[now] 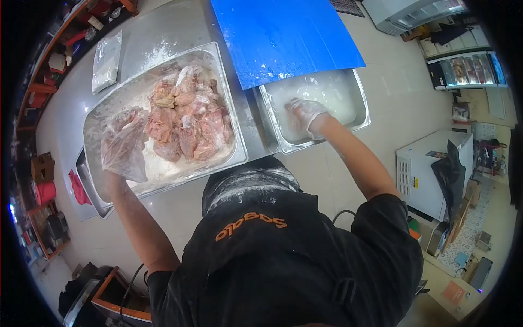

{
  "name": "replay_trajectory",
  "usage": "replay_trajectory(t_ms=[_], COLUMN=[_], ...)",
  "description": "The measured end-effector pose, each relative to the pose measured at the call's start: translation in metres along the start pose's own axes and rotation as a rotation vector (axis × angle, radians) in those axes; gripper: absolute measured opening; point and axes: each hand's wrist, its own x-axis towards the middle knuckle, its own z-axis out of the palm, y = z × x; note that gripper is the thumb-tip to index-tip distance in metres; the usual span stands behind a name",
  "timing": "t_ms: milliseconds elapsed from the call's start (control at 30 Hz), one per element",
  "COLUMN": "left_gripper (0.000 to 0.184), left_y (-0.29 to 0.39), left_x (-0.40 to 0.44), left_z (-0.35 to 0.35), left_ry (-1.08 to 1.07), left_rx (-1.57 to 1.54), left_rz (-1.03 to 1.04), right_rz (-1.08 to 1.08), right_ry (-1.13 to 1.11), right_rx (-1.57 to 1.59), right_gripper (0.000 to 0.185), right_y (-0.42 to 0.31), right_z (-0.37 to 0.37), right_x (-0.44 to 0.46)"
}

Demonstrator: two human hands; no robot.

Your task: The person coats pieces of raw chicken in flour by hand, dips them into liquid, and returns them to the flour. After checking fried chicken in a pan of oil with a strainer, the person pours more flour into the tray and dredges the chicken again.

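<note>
Left tray [238,131]: rectangular, metal, rolled rim; it is holding raw meat pieces [188,111], pinkish, moist, irregularly rounded, partly dusted. The pieces are lying heaped in the middle and right portion. White powder [158,170] is surrounding the heap on the near side and clinging to the tray walls.

Right tray [364,106]: metal, rounded corners; it is containing a cloudy white liquid [329,90] with a glossy surface.

Hands: both are wearing thin, clear plastic gloves. The left hand [124,144] is reaching into the left part of the left tray, just beside the heap; the baggy, creased glove is obscuring the fingers, so whether they are gripping anything cannot be told. The right hand [308,115] is dipping its fingers into the liquid; whether these are spread or closed cannot be told.

Edges and room: a smooth blue sheet [289,41] is overlapping the right tray's far rim. A narrow strip of the metal desk [180,22] is separating the trays. Liquid surface is extending far and right of the right hand. A flat plastic packet [106,62] is lying beyond the left tray's far rim.
</note>
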Motion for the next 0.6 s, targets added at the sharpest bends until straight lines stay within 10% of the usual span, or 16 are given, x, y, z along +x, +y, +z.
replay_trajectory(t_ms=[600], left_gripper=[0.036], left_y=[-0.012], left_x=[0.003], left_z=[0.009], left_ry=[-0.106], left_rx=[0.076], left_rz=[0.108], right_rz=[0.208], right_ry=[-0.195], right_rx=[-0.012], right_gripper=[0.033], right_y=[-0.021], right_z=[-0.066], right_x=[-0.011])
